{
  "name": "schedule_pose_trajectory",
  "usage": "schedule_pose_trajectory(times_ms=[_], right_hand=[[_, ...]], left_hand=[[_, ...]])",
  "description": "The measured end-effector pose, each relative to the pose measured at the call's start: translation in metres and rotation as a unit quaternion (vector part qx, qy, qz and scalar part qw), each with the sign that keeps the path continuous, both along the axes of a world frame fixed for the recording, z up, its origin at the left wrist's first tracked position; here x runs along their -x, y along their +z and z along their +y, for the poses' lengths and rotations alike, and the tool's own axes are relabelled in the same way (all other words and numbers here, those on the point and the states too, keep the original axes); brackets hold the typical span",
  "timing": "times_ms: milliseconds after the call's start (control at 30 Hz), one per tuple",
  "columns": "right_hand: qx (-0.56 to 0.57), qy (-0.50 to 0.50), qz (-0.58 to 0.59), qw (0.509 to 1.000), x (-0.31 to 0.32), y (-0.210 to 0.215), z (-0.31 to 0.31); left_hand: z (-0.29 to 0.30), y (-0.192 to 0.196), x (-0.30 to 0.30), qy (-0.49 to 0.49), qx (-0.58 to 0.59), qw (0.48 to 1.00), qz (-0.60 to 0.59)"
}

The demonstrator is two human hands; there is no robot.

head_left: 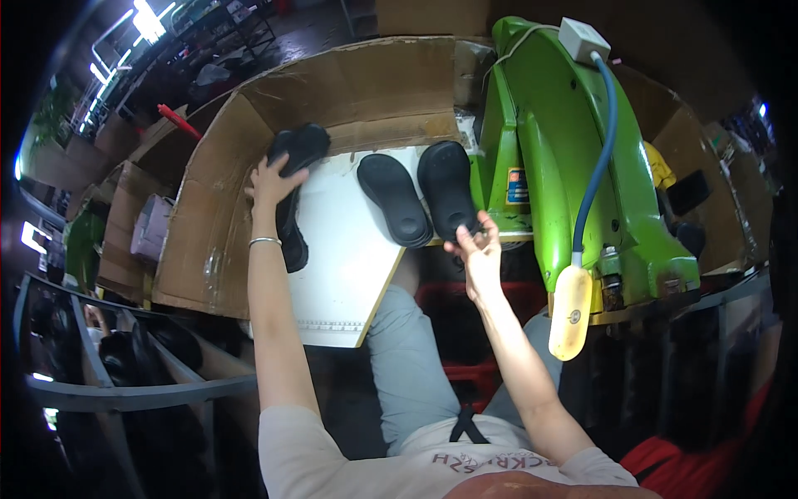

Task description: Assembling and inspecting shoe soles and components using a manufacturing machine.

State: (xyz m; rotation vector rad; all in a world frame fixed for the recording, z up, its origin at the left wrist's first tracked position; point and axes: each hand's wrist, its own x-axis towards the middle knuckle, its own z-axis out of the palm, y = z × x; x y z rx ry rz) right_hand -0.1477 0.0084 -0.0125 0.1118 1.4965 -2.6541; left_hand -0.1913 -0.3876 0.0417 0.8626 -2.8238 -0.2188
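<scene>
White work surface (337, 274), angled at its near edge, with an open cardboard enclosure around its left and far sides; a dim workshop lies beyond. Viewing remotely, I log near to far.

Near: grey trousers (411, 358) below the surface, and a curved metal rail (150, 396) at near left. A ruled strip (332, 325) runs along the near part of the surface. At near right a yellow lamp head (570, 312) hangs on a blue flexible neck (605, 150), with a small bottle (611, 279) just beside it.

Right hand (480, 256): I read a pinch, thumb and fingers closed on the near end of the right black sole (446, 179), at the surface's near edge. I cannot tell whether that sole is lifted. The middle black sole (392, 195) lies just left of it, untouched by either hand.

Left hand (276, 179): fingers spread over the left black soles (312, 143), by the left cardboard wall. They overlap; exact count unclear. I cannot tell whether this hand grips or only rests.

Farther: the far cardboard wall (357, 83); at right, a large green machine (565, 125) topped by a white box (583, 40). Far left, bright ceiling lights (150, 21).
</scene>
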Motion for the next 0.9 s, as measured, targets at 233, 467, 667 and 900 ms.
schedule_pose_trajectory(times_ms=[233,467,667,900], right_hand=[[-0.090,0.120,-0.005,0.989,-0.054,-0.022,0.039],[-0.084,0.256,-0.108,0.957,-0.115,-0.064,0.083],[0.267,0.407,-0.151,0.860,-0.131,-0.023,0.144],[0.041,0.141,-0.202,0.968,-0.181,-0.012,0.256]], left_hand=[[-0.006,-0.023,-0.077,0.040,0.068,0.984,0.158],[0.091,-0.016,-0.202,-0.056,0.124,0.928,0.346],[0.251,0.025,-0.274,-0.342,-0.148,0.910,0.183],[0.399,-0.029,-0.223,-0.286,-0.780,0.473,0.294]])
